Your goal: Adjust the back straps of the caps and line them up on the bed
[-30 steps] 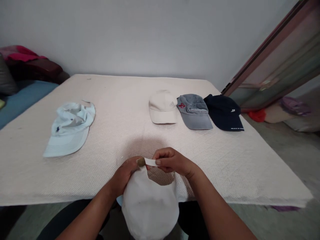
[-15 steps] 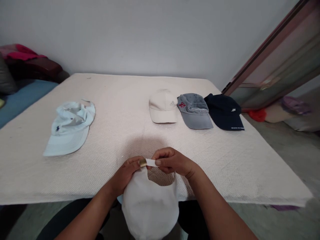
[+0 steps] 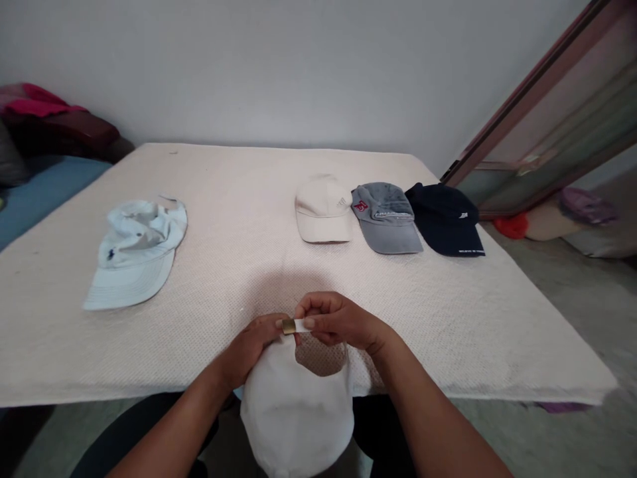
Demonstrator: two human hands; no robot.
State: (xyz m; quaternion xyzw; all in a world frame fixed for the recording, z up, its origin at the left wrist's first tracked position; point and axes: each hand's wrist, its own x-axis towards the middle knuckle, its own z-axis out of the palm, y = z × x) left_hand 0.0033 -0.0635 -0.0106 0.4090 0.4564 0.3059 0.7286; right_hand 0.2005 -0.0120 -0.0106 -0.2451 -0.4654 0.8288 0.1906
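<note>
A white cap (image 3: 298, 411) hangs at the table's front edge with its back opening facing up and away from me. My left hand (image 3: 251, 348) grips the cap's left back edge, thumb against a brass-coloured buckle (image 3: 288, 326). Between thumb and fingers, my right hand (image 3: 343, 322) pinches the white strap (image 3: 300, 325) close to that buckle. Only a short piece of strap shows between the buckle and my right thumb. The cap's brim is mostly hidden beneath its crown.
A pale blue cap (image 3: 137, 252) lies at the left of the cloth-covered table (image 3: 233, 192). A cream cap (image 3: 323, 209), a grey cap (image 3: 387, 218) and a navy cap (image 3: 446, 219) form a row at the right. A wall (image 3: 279, 73) stands behind.
My right hand has slid left along the strap toward the buckle, so less strap shows between them. The left hand keeps its grip. The view has shifted slightly.
</note>
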